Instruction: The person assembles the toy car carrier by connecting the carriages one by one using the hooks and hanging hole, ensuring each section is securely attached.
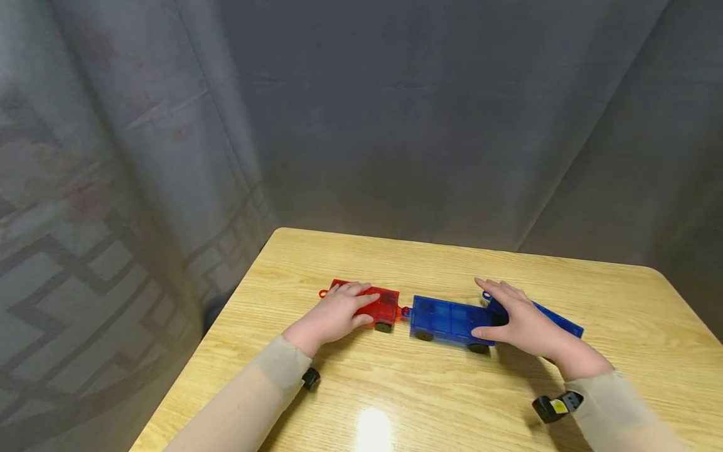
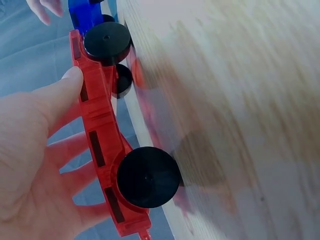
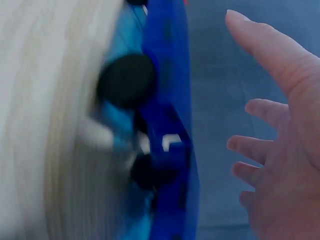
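A red wheeled toy car (image 1: 387, 302), flat and see-through, stands on the table with a loop at its left end. My left hand (image 1: 333, 314) grips it, thumb on its near side and fingers across the top. At its right end the red car meets a blue wheeled toy car (image 1: 446, 317) at the couplings. Above that car's right end hovers my right hand (image 1: 519, 320), fingers spread and apart from it in the right wrist view. A second blue toy car (image 1: 559, 320) lies slanted behind the right hand, partly hidden by it.
The wooden table (image 1: 440, 389) has its far edge just behind the cars. A grey curtain (image 1: 423, 125) hangs behind and to the left. Dark wrist devices (image 1: 556, 407) sit at both sleeves.
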{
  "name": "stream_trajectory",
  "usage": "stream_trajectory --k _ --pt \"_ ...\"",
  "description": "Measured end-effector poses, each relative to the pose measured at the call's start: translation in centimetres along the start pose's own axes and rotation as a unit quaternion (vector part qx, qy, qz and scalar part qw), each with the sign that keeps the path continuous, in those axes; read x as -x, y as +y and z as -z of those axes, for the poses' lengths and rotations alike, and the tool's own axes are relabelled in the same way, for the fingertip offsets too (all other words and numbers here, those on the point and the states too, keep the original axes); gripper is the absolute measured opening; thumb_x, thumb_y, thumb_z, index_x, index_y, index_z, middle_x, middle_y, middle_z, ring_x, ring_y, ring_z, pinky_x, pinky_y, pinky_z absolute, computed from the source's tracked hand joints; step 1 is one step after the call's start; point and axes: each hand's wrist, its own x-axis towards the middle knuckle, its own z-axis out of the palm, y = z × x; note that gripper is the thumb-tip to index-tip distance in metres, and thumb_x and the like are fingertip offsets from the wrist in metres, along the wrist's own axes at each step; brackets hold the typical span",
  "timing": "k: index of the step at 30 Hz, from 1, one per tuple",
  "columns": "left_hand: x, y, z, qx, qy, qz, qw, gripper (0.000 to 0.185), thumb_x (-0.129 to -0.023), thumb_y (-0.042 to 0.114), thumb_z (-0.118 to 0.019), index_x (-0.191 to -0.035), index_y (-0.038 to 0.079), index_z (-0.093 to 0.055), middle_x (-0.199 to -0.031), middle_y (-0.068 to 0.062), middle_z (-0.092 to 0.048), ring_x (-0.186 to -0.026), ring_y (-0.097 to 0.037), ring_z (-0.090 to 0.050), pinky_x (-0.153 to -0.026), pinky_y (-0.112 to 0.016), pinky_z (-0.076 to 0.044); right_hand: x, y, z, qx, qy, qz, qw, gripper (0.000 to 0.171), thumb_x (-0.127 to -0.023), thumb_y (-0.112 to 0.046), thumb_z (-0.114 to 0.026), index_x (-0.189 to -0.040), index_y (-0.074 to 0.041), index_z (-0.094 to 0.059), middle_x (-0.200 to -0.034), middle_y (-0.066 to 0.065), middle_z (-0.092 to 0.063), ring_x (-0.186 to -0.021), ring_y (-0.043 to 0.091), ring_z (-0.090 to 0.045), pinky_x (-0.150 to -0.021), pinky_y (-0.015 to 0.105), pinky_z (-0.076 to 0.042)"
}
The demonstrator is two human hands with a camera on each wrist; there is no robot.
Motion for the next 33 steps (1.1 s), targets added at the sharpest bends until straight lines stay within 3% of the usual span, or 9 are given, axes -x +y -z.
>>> stream_trajectory --k 9,14,24,33 --pt "-0.1 -0.5 0.2 -0.006 -0.002 0.002 1.0000 0.057 -0.086 0.053 -0.047 -0.134 0.024 -0.043 -0.139 -0.003 -0.034 -0.127 -0.021 -0.028 -0.102 -0.051 -0.015 2.0 2.6 2.7 -0.004 0.023 -0.008 1.000 0.093 -0.072 -0.041 -0.071 -0.144 -0.027 -0.015 -0.144 0.018 -0.015 -0.127 0.046 -0.010 -0.084 0.069 -0.019" --pt "-0.5 -0.2 0.7 -0.011 0.015 -0.011 0.9998 0.059 -0.086 0.055 -0.044 -0.136 0.025 -0.040 -0.142 -0.002 -0.030 -0.129 -0.020 -0.025 -0.103 -0.048 -0.012 3.0 3.9 3.1 -0.014 0.023 -0.018 0.999 0.095 -0.073 -0.037 -0.072 -0.145 -0.022 -0.013 -0.143 0.022 -0.015 -0.124 0.048 -0.016 -0.083 0.068 -0.022" --pt "-2.0 3.0 2.0 -0.006 0.030 -0.070 0.9971 0.062 -0.086 0.058 -0.040 -0.138 0.026 -0.037 -0.144 0.000 -0.025 -0.130 -0.018 -0.021 -0.105 -0.040 -0.013 3.1 5.6 3.1 -0.013 0.019 -0.039 0.999 0.098 -0.073 -0.039 -0.071 -0.145 -0.018 -0.008 -0.142 0.027 -0.014 -0.122 0.052 -0.016 -0.083 0.069 -0.021" --pt "-3.8 6.0 1.2 -0.019 0.007 -0.118 0.9928 0.063 -0.087 0.058 -0.034 -0.140 0.026 -0.031 -0.146 0.001 -0.019 -0.132 -0.016 -0.017 -0.105 -0.039 -0.013 2.8 5.9 2.8 0.002 0.020 -0.063 0.998 0.099 -0.072 -0.042 -0.071 -0.145 -0.012 -0.011 -0.139 0.031 -0.018 -0.119 0.053 -0.018 -0.082 0.069 -0.021"
